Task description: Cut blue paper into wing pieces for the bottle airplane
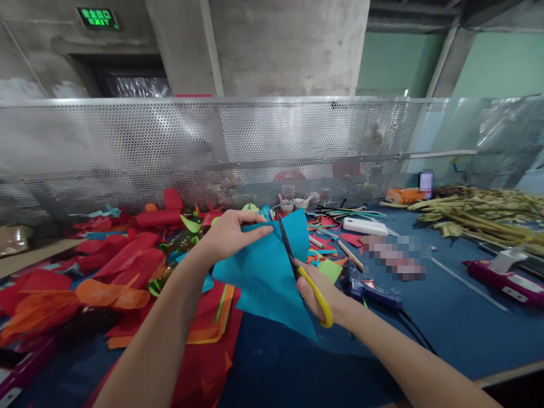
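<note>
A perforated metal screen (pixel 272 133) is standing behind a blue table (pixel 272 362), where red and orange sheets (pixel 208 317) are lying under the left forearm. Above the table, a turquoise sheet (pixel 255 269) is hanging between the two hands. Yellow-handled scissors (pixel 315 290) are straddling its upper edge. The right hand (pixel 330 290) is gripping their handles; apart from it, the left hand (pixel 229 233) is pinching the sheet's top edge between thumb and fingers

A bright blue, thin flexible sheet (pixel 255 272) hides some of the left hand's (pixel 229 232) fingers. Coarse pixels blur a flat pinkish item (pixel 395 258) beyond telling. The left edge cuts off a magenta plastic tool (pixel 32 362); the right edge crops dry yellow-brown stalks (pixel 488 218).
</note>
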The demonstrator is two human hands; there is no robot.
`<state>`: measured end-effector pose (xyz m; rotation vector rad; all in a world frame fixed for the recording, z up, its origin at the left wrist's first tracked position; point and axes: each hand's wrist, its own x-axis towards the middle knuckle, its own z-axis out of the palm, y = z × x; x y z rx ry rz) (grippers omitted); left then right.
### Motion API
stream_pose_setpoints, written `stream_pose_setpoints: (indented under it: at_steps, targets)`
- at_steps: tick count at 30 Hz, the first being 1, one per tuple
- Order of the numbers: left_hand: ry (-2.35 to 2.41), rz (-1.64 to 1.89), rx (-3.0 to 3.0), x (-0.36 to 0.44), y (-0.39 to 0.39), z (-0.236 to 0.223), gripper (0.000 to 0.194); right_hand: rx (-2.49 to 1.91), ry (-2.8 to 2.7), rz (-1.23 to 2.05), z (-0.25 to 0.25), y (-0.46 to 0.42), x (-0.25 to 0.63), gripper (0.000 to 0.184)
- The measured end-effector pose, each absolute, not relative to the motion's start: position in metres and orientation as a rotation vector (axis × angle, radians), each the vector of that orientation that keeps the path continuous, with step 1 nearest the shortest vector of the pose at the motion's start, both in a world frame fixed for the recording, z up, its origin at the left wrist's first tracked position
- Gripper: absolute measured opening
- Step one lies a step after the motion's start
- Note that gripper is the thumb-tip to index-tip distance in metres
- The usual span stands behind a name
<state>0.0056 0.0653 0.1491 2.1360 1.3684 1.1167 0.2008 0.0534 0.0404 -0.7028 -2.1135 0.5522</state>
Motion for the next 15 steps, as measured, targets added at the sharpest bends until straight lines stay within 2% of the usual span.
stream_pose_setpoints:
  at_steps: [7, 15]
  targets:
    - [1.354, 1.164, 2.191, 0.0137, 0.0655, 0.1470, 0.022, -0.754, -2.093, 0.556, 0.0421, 0.0527, 0.2014, 0.059]
    - [1.366, 1.159, 2.259, 0.0138, 0.0693, 0.1435, 0.023, -0.829, -2.093, 0.629, 0.0453, 0.0520, 0.2031, 0.039]
